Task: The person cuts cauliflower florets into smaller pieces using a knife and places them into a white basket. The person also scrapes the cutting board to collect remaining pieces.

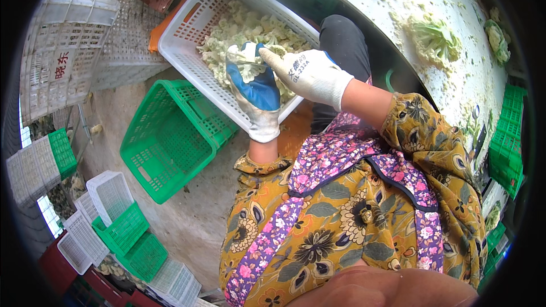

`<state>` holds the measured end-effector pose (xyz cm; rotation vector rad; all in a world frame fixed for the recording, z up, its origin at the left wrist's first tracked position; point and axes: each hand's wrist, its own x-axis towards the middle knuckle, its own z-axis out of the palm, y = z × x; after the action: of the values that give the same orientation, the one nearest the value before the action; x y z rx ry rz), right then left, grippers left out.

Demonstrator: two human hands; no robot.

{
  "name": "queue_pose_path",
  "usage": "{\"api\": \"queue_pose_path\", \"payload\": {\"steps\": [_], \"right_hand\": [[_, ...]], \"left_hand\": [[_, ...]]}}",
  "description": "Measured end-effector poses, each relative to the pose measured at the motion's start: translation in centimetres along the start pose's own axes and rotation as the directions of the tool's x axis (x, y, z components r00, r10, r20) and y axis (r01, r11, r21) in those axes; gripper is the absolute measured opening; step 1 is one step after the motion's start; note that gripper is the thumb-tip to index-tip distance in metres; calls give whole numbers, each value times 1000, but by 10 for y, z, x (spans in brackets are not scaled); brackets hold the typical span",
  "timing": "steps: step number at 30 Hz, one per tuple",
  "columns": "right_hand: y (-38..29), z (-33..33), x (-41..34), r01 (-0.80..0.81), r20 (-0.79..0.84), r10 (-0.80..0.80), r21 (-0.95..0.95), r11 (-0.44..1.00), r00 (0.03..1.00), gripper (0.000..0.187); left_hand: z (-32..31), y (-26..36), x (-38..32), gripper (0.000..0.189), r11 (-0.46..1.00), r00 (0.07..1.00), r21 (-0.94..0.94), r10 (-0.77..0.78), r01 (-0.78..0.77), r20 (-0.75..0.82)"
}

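Note:
Both of my hands wear white knit gloves with blue coated palms, and they meet above a white plastic crate [230, 101] filled with cauliflower florets [273, 27]. My left hand [256, 89], palm up, is closed around a pale cauliflower piece [248, 54]. My right hand [305, 72] comes from the right, its fingers curled at that piece. A thin blade, seemingly a knife [251, 63], lies across the piece by my right fingers; its handle is hidden in the right glove.
An empty green plastic crate [170, 145] lies tilted beside the white one. On the right, a white work table [465, 81] carries a cauliflower head [435, 42] and scattered scraps. Stacked white crates [64, 47] stand at the left, more green and white crates [121, 228] at the lower left.

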<state>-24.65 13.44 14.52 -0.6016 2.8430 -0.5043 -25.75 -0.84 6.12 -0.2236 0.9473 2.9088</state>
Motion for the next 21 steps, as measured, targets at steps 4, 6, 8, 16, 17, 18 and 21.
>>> {"api": "queue_pose_path", "payload": {"steps": [4, 6, 8, 16, 17, 18, 21], "right_hand": [[1, 27, 14, -117, -71, 159, 410, 905, 985, 49], [6, 10, 19, -284, 180, 230, 757, 588, 956, 50], [22, 8, 21, -465, 414, 214, 818, 339, 885, 57], [69, -73, -80, -479, 179, 467, 564, 672, 866, 72], [82, -78, -105, -453, 9, 523, 512, 730, 852, 70], [97, -78, -135, -423, -174, 570, 508, 751, 803, 66], [134, -115, -221, -686, -222, 846, 503, 526, 485, 50]], "left_hand": [[-6, -6, 4, 55, 1000, 999, -26, -11, 10, -45], [-31, -4, 12, 63, 902, 951, -333, -203, 275, 235], [-65, -19, 23, 76, 701, 857, -510, -306, 498, 415], [-60, -24, 7, 104, 560, 839, -662, -504, 498, 205], [-42, -20, 4, 98, 562, 815, -641, -551, 522, 180], [-19, -19, -2, 93, 642, 813, -544, -566, 540, 140], [-1, -44, -1, 74, 625, 689, -302, -592, 720, 418]]}}
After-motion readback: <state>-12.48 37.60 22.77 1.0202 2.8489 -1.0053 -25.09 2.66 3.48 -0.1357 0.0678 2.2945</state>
